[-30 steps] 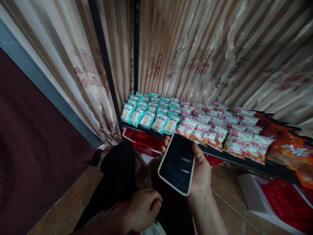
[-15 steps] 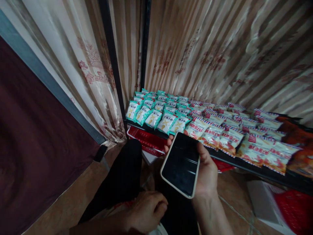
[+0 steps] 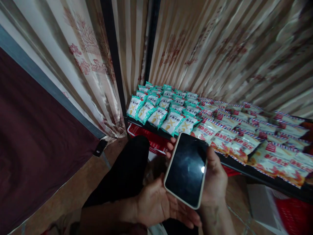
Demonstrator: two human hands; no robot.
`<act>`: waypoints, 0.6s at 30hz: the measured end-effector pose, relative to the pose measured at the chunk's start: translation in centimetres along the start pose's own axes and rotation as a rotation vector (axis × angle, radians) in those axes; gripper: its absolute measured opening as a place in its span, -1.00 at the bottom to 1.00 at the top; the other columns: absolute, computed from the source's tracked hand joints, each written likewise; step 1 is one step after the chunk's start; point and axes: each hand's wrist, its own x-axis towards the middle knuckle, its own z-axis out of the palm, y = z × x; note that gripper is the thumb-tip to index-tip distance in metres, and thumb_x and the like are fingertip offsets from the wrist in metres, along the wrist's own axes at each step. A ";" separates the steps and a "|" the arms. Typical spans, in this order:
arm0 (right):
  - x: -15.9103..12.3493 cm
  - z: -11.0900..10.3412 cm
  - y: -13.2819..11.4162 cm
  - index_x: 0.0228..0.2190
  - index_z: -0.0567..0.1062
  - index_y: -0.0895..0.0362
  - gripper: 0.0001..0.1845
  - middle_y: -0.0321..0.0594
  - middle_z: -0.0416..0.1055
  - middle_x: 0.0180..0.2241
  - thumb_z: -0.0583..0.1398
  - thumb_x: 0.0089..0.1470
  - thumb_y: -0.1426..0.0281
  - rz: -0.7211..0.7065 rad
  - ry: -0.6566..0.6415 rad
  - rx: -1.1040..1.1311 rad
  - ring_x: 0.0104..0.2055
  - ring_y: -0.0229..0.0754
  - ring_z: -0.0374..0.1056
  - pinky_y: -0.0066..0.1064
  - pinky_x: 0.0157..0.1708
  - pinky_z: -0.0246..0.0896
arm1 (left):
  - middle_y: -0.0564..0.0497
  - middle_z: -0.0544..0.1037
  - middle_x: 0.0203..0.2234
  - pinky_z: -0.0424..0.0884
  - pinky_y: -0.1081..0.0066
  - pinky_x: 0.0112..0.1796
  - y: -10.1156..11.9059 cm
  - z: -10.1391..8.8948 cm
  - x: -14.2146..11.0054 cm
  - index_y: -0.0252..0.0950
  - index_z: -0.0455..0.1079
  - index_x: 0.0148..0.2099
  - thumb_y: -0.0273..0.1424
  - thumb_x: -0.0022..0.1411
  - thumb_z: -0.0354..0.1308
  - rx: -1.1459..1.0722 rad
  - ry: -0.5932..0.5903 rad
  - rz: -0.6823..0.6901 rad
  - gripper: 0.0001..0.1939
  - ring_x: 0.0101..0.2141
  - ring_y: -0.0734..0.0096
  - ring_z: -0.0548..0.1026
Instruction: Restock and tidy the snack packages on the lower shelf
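My right hand (image 3: 215,178) grips a smartphone (image 3: 186,169) with a dark screen and a pale case, fingers wrapped round its edges. My left hand (image 3: 160,205) lies palm up and open just under the phone's lower left corner, fingers stretched toward it. Both hands hover over my knee in dark trousers (image 3: 127,169). Behind them a low black shelf (image 3: 256,171) carries rows of teal snack packets (image 3: 160,109) at the left and red-and-white snack packets (image 3: 239,130) at the right.
Striped beige curtains (image 3: 207,49) hang behind the shelf and to the left. A black shelf post (image 3: 114,65) rises at the corner. Red baskets (image 3: 151,140) sit under the shelf. A dark maroon cloth (image 3: 31,137) covers the left side. Brown tile floor lies below.
My left hand has opened from a loose fist and risen to palm up under the phone. The phone has tilted slightly, and the view has shifted to the left.
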 end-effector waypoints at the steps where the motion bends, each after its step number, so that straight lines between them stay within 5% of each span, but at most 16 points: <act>1: -0.1 -0.2 -0.1 -0.02 0.42 0.09 -0.31 -0.05 0.44 -0.06 0.04 -0.02 -0.09 -0.004 0.016 -0.008 -0.04 0.09 0.37 0.03 -0.03 0.24 | -0.32 0.54 -0.32 0.21 0.21 -0.10 0.1 0.1 0.1 -0.55 0.47 -0.14 0.14 0.18 -0.45 -0.023 -0.027 -0.029 -0.07 -0.25 0.12 0.48; 7: -0.6 -0.9 -0.1 0.01 0.39 0.01 -0.31 -0.13 0.38 0.01 -0.01 -0.01 -0.13 -0.021 0.015 -0.055 -0.03 0.05 0.37 -0.01 -0.03 0.26 | -0.31 0.51 -0.13 -0.05 0.02 0.09 1.0 -0.2 0.3 -0.49 0.27 0.15 0.17 0.16 -0.49 0.031 -0.161 -0.183 -0.05 -0.01 -0.05 0.39; 12: -0.6 -0.9 0.7 -0.04 0.44 -0.02 -0.31 -0.18 0.35 0.05 -0.06 0.00 -0.16 -0.023 0.005 -0.064 0.04 0.02 0.32 -0.05 0.03 0.21 | -0.28 0.38 0.04 -0.06 -0.10 0.07 1.8 0.5 0.3 -0.37 0.20 0.20 0.12 0.19 -0.29 -0.026 -0.112 -0.053 -0.21 -0.01 -0.11 0.38; 18: -0.3 -1.1 1.4 -0.02 0.42 0.01 -0.21 -0.12 0.39 0.01 -0.12 -0.03 -0.22 0.009 -0.085 -0.155 0.07 0.05 0.28 0.00 0.05 0.16 | -0.27 0.45 -0.04 0.01 -0.17 0.00 2.4 0.8 0.2 -0.29 0.18 0.21 0.13 0.17 -0.19 -0.016 -0.072 0.000 -0.24 -0.07 -0.12 0.41</act>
